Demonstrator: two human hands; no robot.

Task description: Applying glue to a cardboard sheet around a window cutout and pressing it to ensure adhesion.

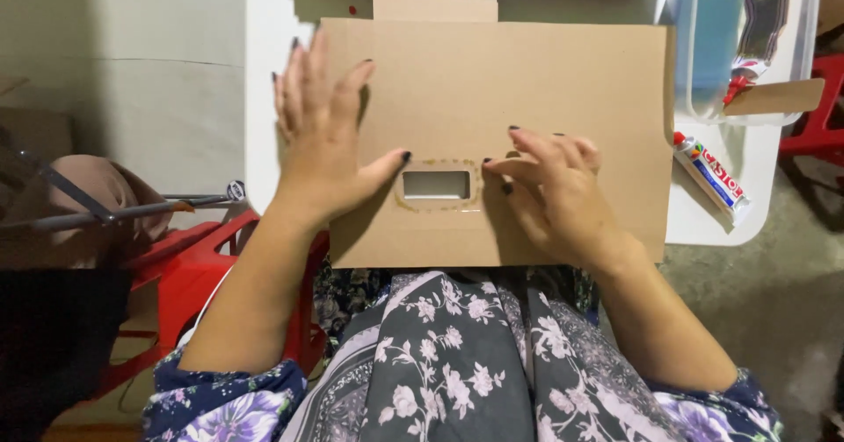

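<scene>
Two bare hands press flat on a brown cardboard sheet (527, 82) that lies on the near edge of a white table (264, 73) and juts out over the person's lap. Near the sheet's front edge a small rectangular window (436, 184) is cut through it, ringed by a glossy line of glue.

Left of the window, the left hand (323, 134) lies open, palm down, fingers spread and pointing away from the person; its outer fingers reach over the sheet's left edge, and its thumb stretches right until the tip rests just beside the window's upper left corner. It grips nothing.

Right of the window, the right hand (549, 187) is also open but more relaxed, fingers slightly curled and angled leftward. Its fingertips (494, 168) press on the cardboard at the window's right end, on or just beside the glue line. It holds nothing either.

Beyond the sheet's far edge lie more cardboard pieces (435, 4). To the sheet's right, on the table, a white glue tube (714, 178) with a red cap lies diagonally just beside the sheet's right edge, and farther back stands a clear plastic container (743, 47) with a smaller cardboard scrap (778, 97) against it. Left of the sheet, below table level, is a red plastic stool (189, 271).
</scene>
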